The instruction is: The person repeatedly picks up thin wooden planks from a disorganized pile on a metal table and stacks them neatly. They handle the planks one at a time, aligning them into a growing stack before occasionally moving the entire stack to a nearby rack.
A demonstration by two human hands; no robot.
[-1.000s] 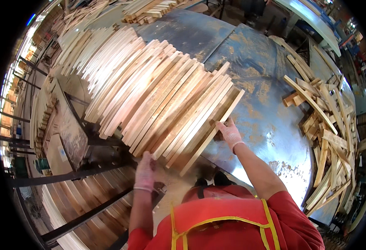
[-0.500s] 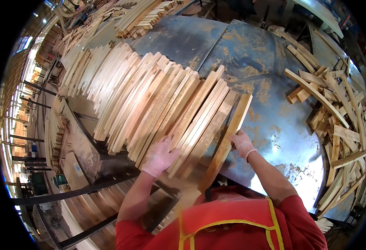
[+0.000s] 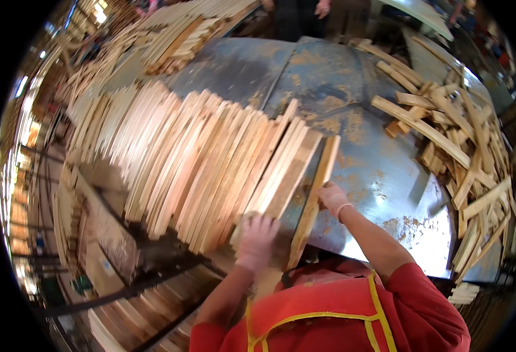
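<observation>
A long row of pale wooden strips (image 3: 211, 158) lies side by side on a metal-topped table, their near ends uneven. My left hand (image 3: 258, 240), in a light knitted glove, rests against the near ends of the rightmost strips. Its fingers look stretched out over them, slightly blurred. To the right, one wooden strip (image 3: 310, 212) lies apart from the row, with a narrow gap at its far end. My right hand (image 3: 332, 199), gloved too, is closed on the right edge of this strip; its fingertips are partly hidden.
The metal table (image 3: 369, 170) carries patches of sawdust. A jumbled heap of offcuts (image 3: 469, 152) covers its right side. More stacked strips (image 3: 181, 44) lie at the far left. Another person's hand (image 3: 322, 7) shows at the far edge. Wooden boards (image 3: 146, 305) sit below, at near left.
My left hand has moved right along the near ends of the row, to the rightmost strips. Gaps between strips have narrowed. My right hand remains on the separate strip. The view has shifted slightly.
</observation>
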